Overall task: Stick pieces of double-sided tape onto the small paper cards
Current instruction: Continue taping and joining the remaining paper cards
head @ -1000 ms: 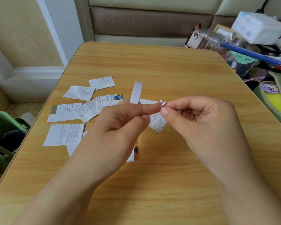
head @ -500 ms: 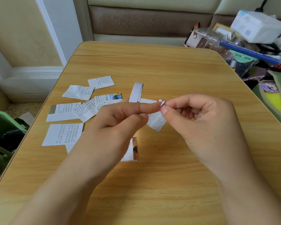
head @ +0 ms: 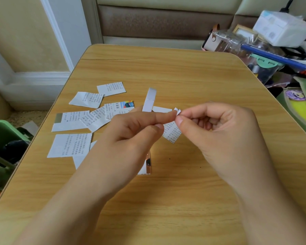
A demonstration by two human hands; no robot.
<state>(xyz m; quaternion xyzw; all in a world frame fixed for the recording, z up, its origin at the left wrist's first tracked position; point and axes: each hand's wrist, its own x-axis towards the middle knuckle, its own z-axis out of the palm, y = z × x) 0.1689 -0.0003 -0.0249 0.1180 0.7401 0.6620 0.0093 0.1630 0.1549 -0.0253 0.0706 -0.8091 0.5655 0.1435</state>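
Observation:
Over the middle of the wooden table [head: 184, 76] my left hand [head: 131, 135] and my right hand [head: 217, 131] meet fingertip to fingertip. Both pinch a tiny white piece of double-sided tape [head: 177, 110]. A white tape strip [head: 149, 99] sticks up behind my left index finger. One printed paper card [head: 172, 133] lies on the table just below the fingertips. Several more printed cards [head: 71, 144] are scattered to the left, and one card with a colourful picture [head: 120, 106] lies among them.
A card with an orange edge [head: 147, 165] lies partly under my left wrist. A green bin [head: 0, 137] stands off the table's left edge. Clutter with a clear plastic box [head: 237, 43] and a white packet [head: 281, 27] sits off the back right corner.
Almost nothing moved. Both hands stay pinched on the small tape piece at the same spot, with only slight finger shifts.

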